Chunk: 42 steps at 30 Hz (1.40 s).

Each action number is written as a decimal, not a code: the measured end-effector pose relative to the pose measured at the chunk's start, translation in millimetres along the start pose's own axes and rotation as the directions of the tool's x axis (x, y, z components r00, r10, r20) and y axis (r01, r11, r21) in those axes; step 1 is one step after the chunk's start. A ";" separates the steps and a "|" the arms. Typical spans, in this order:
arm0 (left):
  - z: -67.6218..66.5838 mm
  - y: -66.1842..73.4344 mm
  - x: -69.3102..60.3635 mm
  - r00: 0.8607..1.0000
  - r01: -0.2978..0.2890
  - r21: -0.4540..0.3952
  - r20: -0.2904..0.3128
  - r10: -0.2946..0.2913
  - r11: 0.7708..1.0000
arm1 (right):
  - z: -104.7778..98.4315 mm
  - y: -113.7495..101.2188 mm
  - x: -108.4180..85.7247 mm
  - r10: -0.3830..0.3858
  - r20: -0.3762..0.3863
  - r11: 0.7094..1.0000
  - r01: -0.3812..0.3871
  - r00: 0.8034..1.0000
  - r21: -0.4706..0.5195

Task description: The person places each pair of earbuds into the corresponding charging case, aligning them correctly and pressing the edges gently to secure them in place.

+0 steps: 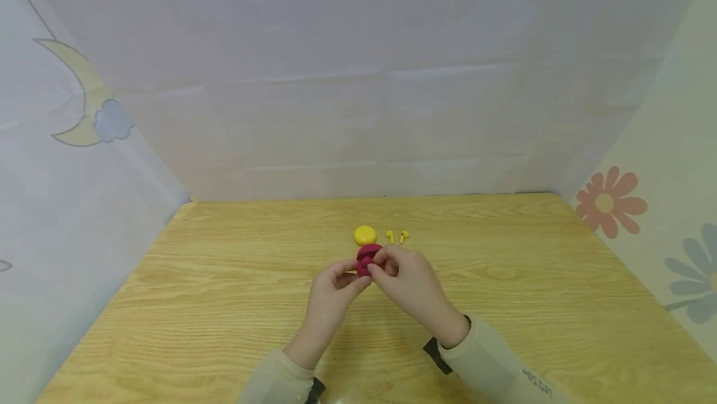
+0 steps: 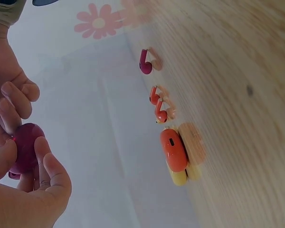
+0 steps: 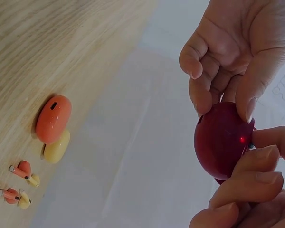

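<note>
Red case [image 3: 218,140]: lid [image 1: 369,250] raised, held above the table [image 1: 224,304]
Left hand [image 1: 330,295]: grips its side
Right hand [image 1: 411,281]: pinches it opposite
Beyond: orange case [image 2: 174,150], yellow case [image 1: 365,235], loose earbuds [image 2: 145,67]

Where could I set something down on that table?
The table is bare between the moon wall and left hand, between the right hand and flower wall, also between the yellow case and back wall. The middle is crowded: red case, yellow case, orange case and earbuds.

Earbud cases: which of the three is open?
The dark red case in the left hand, its lid raised; the orange case and yellow case sit closed on the table.
</note>
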<state>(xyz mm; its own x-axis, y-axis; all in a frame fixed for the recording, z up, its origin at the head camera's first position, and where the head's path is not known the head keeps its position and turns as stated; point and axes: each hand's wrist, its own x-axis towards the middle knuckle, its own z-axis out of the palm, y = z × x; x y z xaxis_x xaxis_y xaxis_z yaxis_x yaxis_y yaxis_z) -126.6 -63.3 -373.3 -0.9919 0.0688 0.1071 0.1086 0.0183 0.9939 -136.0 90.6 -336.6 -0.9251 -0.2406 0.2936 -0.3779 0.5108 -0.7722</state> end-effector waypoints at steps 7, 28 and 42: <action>0.0 1.8 -0.7 1.000 0.006 -0.008 -0.001 -0.006 1.000 | -0.4 -2.1 -0.3 0.041 -0.010 0.999 -0.041 0.999 0.024; -3.5 -1.2 2.5 1.000 0.009 -0.021 -0.003 -0.010 1.000 | -5.5 9.4 -1.5 -0.001 -0.101 0.999 0.006 0.995 0.054; -7.3 -3.5 4.8 0.999 0.037 -0.031 -0.022 -0.037 0.999 | -15.2 17.9 -2.0 -0.017 -0.133 1.000 0.017 0.991 -0.006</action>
<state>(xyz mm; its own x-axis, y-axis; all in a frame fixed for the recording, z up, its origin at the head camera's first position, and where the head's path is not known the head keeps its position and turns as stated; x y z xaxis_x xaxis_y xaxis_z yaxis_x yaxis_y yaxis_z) -132.2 -70.3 -376.1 -0.9964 0.0464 0.0706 0.0702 -0.0101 0.9975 -141.5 112.8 -342.5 -0.9150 -0.1378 0.3793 -0.3937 0.5115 -0.7638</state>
